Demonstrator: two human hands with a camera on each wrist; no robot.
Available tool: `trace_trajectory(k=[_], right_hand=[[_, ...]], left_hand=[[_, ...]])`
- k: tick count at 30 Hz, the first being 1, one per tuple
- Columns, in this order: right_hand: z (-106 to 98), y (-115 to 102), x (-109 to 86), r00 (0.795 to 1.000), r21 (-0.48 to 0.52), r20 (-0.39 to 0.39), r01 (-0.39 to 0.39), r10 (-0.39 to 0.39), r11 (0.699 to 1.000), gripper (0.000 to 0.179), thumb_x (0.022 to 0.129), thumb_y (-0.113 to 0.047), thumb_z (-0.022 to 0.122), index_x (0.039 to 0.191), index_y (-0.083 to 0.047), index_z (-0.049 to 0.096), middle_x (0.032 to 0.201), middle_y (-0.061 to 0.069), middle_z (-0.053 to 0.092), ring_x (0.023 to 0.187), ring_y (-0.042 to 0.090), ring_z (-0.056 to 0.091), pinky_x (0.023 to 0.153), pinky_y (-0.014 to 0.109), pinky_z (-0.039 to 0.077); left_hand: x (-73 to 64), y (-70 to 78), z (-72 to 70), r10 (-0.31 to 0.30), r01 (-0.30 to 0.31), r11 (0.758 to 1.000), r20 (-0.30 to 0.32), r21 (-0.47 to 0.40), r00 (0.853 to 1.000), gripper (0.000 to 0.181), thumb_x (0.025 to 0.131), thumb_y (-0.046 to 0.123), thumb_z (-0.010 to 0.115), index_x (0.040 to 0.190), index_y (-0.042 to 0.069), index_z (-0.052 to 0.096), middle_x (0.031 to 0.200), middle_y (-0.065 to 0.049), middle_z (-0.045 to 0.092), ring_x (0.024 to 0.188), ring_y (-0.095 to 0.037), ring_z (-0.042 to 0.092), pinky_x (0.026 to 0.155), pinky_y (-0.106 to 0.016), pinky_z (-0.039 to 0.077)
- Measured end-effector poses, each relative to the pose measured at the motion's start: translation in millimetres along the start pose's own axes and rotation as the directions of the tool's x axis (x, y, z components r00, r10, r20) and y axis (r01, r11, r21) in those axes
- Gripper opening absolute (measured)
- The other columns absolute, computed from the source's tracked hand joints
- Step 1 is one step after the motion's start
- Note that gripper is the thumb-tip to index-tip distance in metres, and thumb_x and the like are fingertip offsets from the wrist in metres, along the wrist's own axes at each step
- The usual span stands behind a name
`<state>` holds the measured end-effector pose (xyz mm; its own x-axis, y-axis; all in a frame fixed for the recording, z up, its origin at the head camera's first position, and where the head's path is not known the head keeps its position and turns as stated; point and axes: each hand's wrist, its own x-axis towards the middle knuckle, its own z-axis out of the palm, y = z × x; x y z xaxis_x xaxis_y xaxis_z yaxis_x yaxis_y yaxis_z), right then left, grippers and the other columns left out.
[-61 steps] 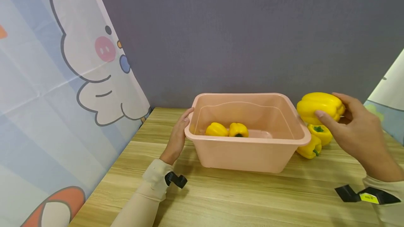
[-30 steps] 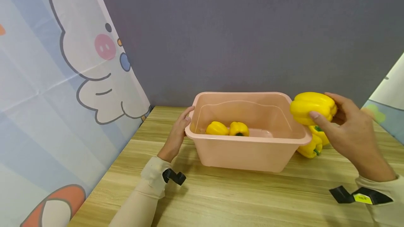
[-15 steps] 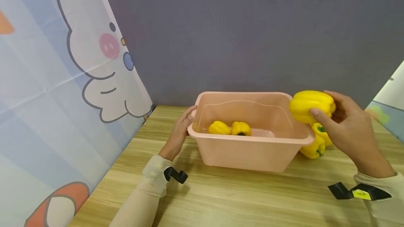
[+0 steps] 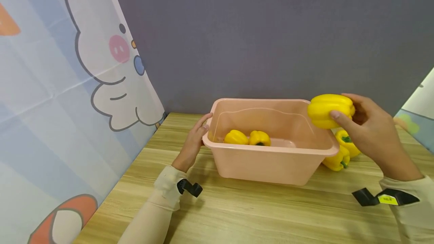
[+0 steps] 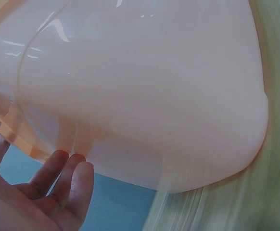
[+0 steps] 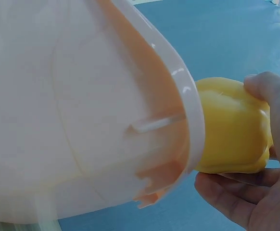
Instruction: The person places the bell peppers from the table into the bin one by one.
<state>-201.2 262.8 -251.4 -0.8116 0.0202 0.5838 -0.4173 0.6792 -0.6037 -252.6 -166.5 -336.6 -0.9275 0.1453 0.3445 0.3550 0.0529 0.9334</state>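
A pink plastic tub (image 4: pixel 261 165) stands on the wooden table, and two yellow bell peppers (image 4: pixel 236 137) lie inside it toward the left. My left hand (image 4: pixel 194 140) holds the tub's left rim; in the left wrist view several fingertips (image 5: pixel 82 168) touch the outer wall. Raised near the tub's right rim, a yellow bell pepper (image 4: pixel 329 110) is gripped in my right hand (image 4: pixel 376 131), thumb on the near side. In the right wrist view the rim partly hides this pepper (image 6: pixel 234 127). Below it, two more bell peppers (image 4: pixel 336 160) sit against the tub's right side.
Behind the tub rises a dark grey wall (image 4: pixel 257 37). A cartoon-printed cloth (image 4: pixel 84 116) runs along the left side, and another printed panel (image 4: pixel 418 112) is at the far right. Wood-grain tabletop (image 4: pixel 257 210) extends in front of the tub.
My right hand has carried the bell pepper a little left and upward, closer over the tub's right rim. The left hand stays on the rim, and the head view has shifted slightly.
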Motion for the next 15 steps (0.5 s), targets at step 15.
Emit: trace_trajectory(k=[15], right_hand=[[0.4,-1.3,17.9,0.991,-0.018,0.117,-0.063,0.065,0.998,0.061,0.098,-0.039,0.063,0.148,-0.009,0.046,0.13,0.01,0.055,0.094,-0.004,0.05,0.07,0.002,0.038]], left_hand=[[0.8,-1.1,1.9,-0.005,0.005,1.0,-0.007,0.009,1.0,0.055,0.101,0.038,0.045,0.153,0.021,0.041,0.142,-0.014,0.049,0.096,-0.024,0.057,0.077,-0.032,0.051]])
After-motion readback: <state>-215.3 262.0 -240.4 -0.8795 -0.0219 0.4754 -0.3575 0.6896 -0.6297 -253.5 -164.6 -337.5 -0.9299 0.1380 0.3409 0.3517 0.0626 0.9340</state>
